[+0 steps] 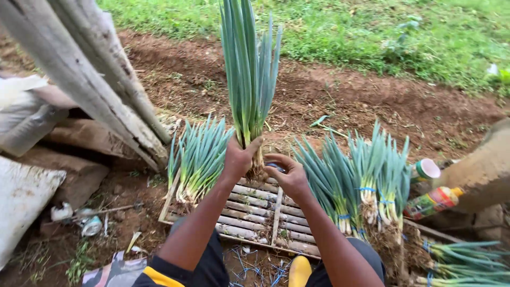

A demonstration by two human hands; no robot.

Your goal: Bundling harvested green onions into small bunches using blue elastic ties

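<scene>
My left hand grips an upright bunch of green onions near its pale base, leaves pointing up. My right hand is beside the roots of that bunch, fingers curled on a small blue band, touching the bunch's base. Both hands are above a slatted wooden rack lying on the soil. A loose pile of green onions leans on the rack's left end. Tied bunches with blue bands stand at the right.
Grey wooden poles lean at the upper left over stones and sacks. Two bottles lie at the right beside a mud wall. More bunches lie at the lower right. Blue bands are scattered near my knees. Grass lies beyond.
</scene>
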